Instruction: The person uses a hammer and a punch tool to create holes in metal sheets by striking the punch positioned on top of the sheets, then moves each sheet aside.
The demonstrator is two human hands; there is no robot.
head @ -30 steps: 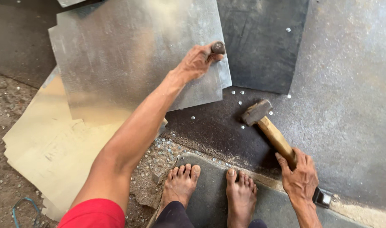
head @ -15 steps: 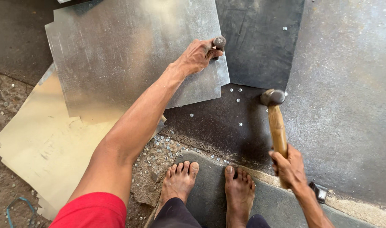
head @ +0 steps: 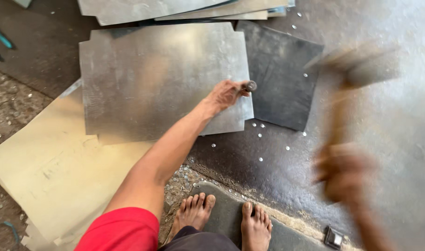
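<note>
Dark workshop floor [head: 408, 116]: left hand [head: 224, 95] gripping short steel punch [head: 249, 86] on stiff galvanized sheet [head: 161, 79], right hand [head: 345, 172] swinging blurred wooden-handled hammer [head: 356, 69], likely heavy-headed.

Red short sleeve, dark trousers, bare feet

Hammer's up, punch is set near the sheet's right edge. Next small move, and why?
Probably bring the hammer straight down onto the punch. The left hand holds the punch upright near the right edge of the metal sheet, while the right hand has the hammer raised and motion-blurred. Small round slugs on the dark mat suggest holes already punched.
</note>
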